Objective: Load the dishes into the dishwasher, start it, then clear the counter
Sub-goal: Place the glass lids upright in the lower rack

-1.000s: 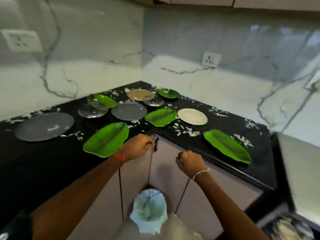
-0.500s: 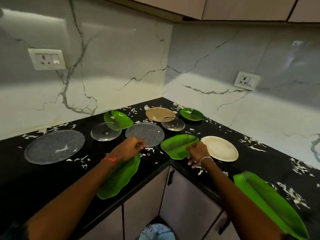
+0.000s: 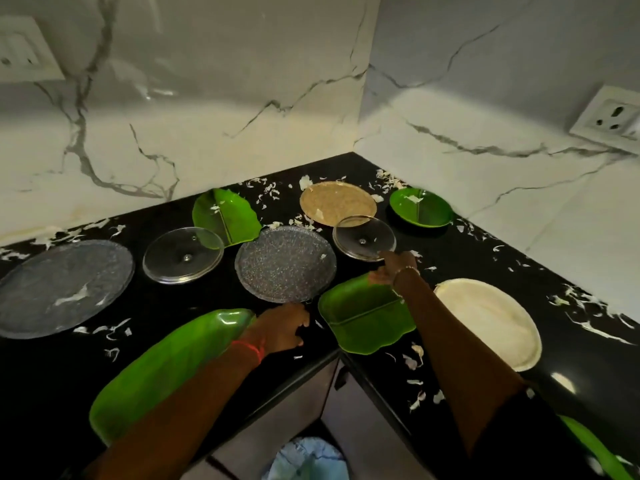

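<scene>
On the counter (image 3: 156,306) — left hand (image 3: 282,327) loose; right hand (image 3: 394,268) at clear plate (image 3: 363,239), grip unclear

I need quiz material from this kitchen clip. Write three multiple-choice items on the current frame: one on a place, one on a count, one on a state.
1. Where does the gold plate lie?
A) at the back, by the wall corner
B) at the front edge
C) inside a sink

2. How many clear glass plates lie on the counter?
A) one
B) two
C) four

3. The cream plate is:
A) held up in a hand
B) stacked on a green plate
C) lying flat, alone

Answers:
1 A, it sits furthest back, just below where the walls meet.
2 B, one lies left of the speckled plate and the other right of it.
3 C, it rests on the counter with no hand on it; the right hand is at a glass plate's rim.
</scene>
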{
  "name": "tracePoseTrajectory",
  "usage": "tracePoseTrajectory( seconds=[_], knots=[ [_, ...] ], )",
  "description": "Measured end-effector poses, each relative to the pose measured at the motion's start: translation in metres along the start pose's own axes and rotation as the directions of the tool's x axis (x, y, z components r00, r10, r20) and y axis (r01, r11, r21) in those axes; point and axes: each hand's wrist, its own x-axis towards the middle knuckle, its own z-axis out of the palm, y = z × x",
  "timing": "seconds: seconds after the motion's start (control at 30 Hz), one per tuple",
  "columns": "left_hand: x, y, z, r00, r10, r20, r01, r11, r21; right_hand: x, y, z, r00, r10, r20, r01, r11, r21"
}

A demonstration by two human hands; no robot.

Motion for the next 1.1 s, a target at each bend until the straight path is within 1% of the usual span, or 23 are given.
tracePoseTrajectory(
  seconds=[0.1,0.17,0.23,0.33,0.4,0.5,0.57,0.73,0.83,0.9,1.0,1.1],
  knots=[
    [0.005,0.0,-0.001,1.0,-0.026,0.014,0.025,0.999,0.026,0.026,-0.006,0.014,0.997,0.074,0.031,-0.077,0.991,0.107],
    [0.006,0.002,-0.003,1.0,-0.026,0.017,0.026,0.999,0.036,0.036,-0.009,0.021,0.995,0.097,0.02,-0.099,0.984,0.146],
    [0.007,0.004,-0.004,1.0,-0.023,0.01,0.023,0.999,0.05,0.047,-0.008,0.028,0.997,0.081,0.0,-0.08,0.981,0.176],
    [0.003,0.008,0.0,1.0,0.01,0.01,-0.011,0.992,0.124,0.064,-0.001,0.033,0.994,0.105,-0.034,-0.091,0.956,0.279],
    [-0.001,0.01,0.004,0.999,0.035,-0.013,-0.033,0.987,0.16,0.064,-0.003,0.034,0.993,0.115,-0.031,-0.096,0.925,0.367],
    [-0.01,0.01,0.014,0.997,0.06,-0.057,-0.049,0.982,0.184,0.058,-0.01,0.032,0.996,0.091,-0.001,-0.082,0.902,0.424],
    [-0.015,0.011,0.021,0.995,0.07,-0.077,-0.052,0.976,0.212,0.055,-0.012,0.03,0.994,0.105,-0.013,-0.087,0.875,0.476],
    [-0.031,0.02,0.031,0.997,0.021,-0.08,0.003,0.959,0.284,0.034,0.001,0.025,0.998,0.058,-0.026,-0.034,0.838,0.544],
    [-0.038,0.021,0.033,0.997,0.025,-0.077,-0.002,0.961,0.276,0.004,0.007,0.02,1.0,0.025,-0.016,-0.012,0.818,0.576],
    [-0.043,0.022,0.035,0.996,0.032,-0.083,-0.014,0.977,0.215,-0.032,0.008,0.019,1.0,-0.005,0.006,0.0,0.794,0.608],
    [-0.067,0.031,0.042,0.978,0.127,-0.164,-0.114,0.99,0.085,-0.102,0.019,0.008,0.998,-0.054,0.027,0.021,0.729,0.684],
    [-0.105,0.044,0.054,0.946,0.232,-0.227,-0.236,0.972,0.011,-0.171,0.045,-0.007,0.998,-0.045,0.044,-0.003,0.663,0.749]
  ],
)
